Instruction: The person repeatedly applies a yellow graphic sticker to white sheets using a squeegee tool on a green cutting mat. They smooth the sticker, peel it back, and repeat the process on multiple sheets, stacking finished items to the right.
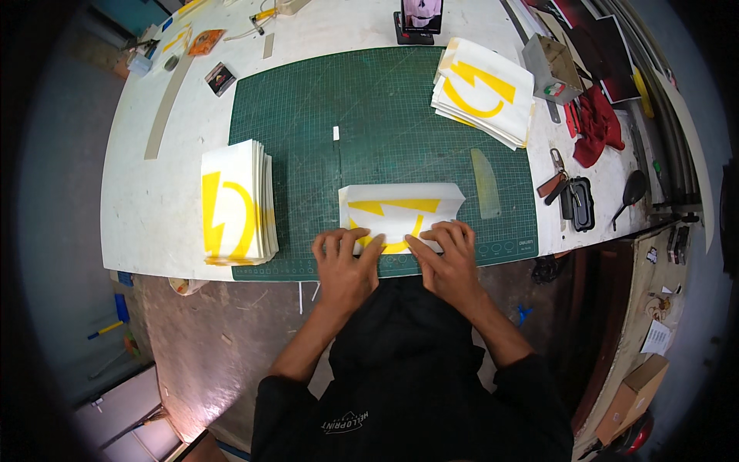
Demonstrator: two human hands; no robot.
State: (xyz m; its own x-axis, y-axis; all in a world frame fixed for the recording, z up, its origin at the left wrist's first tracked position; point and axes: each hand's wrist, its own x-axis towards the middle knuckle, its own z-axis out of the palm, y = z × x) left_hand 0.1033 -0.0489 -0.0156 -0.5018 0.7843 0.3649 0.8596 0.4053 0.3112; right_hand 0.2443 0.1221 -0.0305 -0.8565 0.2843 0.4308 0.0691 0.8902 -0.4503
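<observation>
A white sheet with a yellow lightning-like print [400,194] lies at the near edge of a green cutting mat [308,100], its far part bent or folded up. My left hand [345,258] grips the sheet's near left side, thumb on the print and fingers curled at the edge. On the near right side my right hand [446,254] holds it the same way, thumb pointing inward. To the left stands a stack of similar printed sheets [237,204]. Another stack [485,92] rests at the mat's far right corner.
A translucent curved plastic piece [486,185] lies on the mat's right. Farther right are a grey box [552,68], a red cloth [597,127] and a black tray [583,204]. A flat strip [168,108] lies on the white table [131,192]. A phone on a stand [420,19] is at the back.
</observation>
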